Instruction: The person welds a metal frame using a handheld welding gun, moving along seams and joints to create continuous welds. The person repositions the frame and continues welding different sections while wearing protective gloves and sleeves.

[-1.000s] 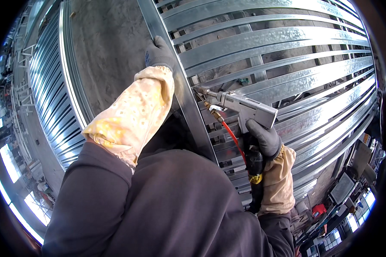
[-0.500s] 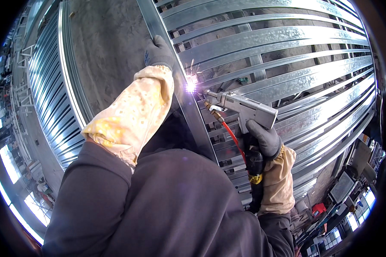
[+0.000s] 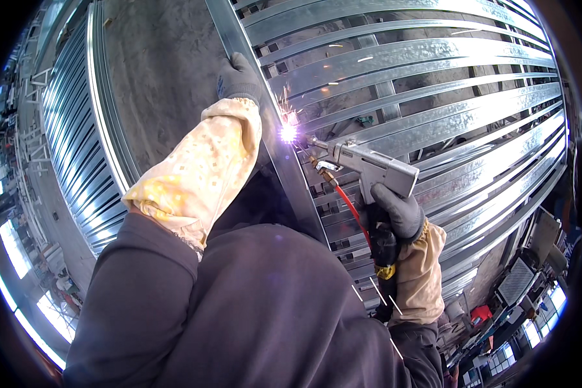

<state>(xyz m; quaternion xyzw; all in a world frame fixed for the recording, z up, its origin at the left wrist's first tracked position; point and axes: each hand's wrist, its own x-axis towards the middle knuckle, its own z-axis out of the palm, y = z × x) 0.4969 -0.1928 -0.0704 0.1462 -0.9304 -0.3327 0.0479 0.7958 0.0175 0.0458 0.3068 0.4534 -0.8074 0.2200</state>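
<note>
1. Silver pistol-shaped metal torch [image 3: 376, 164]: right of the long grey metal rail [image 3: 292, 174], axis crosswise, nozzle toward it.
2. Grey-gloved right hand [image 3: 401, 212]: grip clasping torch.
3. Grey-gloved left hand [image 3: 240, 81]: touching rail; grip, I can't tell.

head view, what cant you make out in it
All in the head view:
Metal under the bright flash: hidden by glare.
Left hand: most fingers, hidden by the hand itself.
Right hand: some fingers, hidden behind the welding gun.
Side rail: far end, cut off by the top edge.
Clutter at right: too small.
</note>
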